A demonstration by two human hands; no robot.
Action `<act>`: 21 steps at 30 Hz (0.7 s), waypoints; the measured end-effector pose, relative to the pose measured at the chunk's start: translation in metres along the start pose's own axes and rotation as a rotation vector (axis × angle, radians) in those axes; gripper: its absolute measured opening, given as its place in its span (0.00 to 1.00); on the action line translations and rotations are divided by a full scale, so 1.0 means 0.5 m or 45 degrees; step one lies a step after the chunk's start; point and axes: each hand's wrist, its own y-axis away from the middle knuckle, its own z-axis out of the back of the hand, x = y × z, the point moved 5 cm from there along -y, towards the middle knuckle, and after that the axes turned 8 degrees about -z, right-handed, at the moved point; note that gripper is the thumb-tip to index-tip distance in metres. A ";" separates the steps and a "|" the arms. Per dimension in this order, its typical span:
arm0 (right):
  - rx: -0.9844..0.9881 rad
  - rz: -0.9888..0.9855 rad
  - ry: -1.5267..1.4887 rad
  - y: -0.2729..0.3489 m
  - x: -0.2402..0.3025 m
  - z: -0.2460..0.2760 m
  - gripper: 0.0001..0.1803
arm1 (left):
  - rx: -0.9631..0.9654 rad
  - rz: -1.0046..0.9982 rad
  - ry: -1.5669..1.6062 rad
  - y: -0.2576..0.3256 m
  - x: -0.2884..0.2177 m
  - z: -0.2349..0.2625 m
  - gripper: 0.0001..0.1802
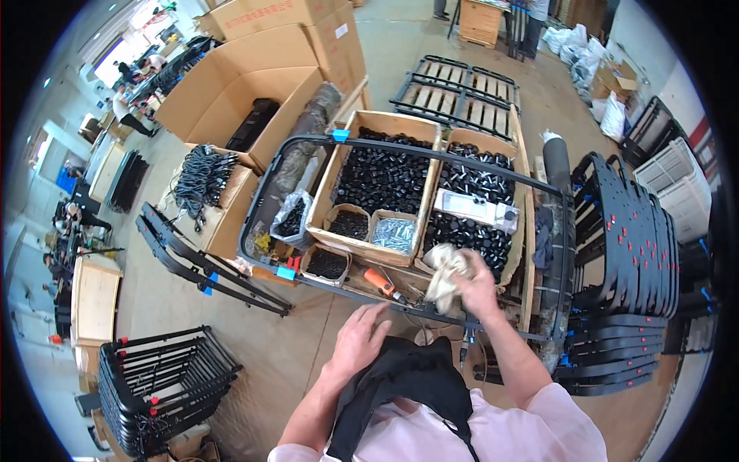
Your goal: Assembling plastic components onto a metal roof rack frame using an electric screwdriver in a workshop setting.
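Note:
My right hand (481,289) grips a crumpled off-white cloth (445,279) over the near edge of the workbench; whether it is a rag or a work glove I cannot tell. In front of my body my left hand (360,335) has its fingers stretched out and holds nothing. A black tubular frame (493,163) with rounded corners lies across the bench, its near bar between my hands and the boxes. An orange power screwdriver (379,281) rests just beyond that bar. The wooden box (314,212) behind it holds black plastic parts, with smaller boxes of screws (395,232) inside.
Stacked black frames (623,239) stand at the right, and more frames (165,385) lie at the lower left. Black cables (204,183) sit on a carton beside a large open cardboard box (231,100). Several people work in the far left background.

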 end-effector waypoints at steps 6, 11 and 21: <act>-0.127 0.352 1.104 -0.139 -0.121 0.080 0.23 | -0.071 0.229 -0.066 0.103 0.044 0.046 0.14; 0.033 -0.031 1.008 -0.099 -0.129 0.071 0.17 | -0.023 0.140 -0.184 0.125 0.127 0.090 0.13; 0.127 -0.709 0.428 0.220 0.016 -0.031 0.12 | 0.150 -0.132 -0.093 -0.044 0.268 0.173 0.09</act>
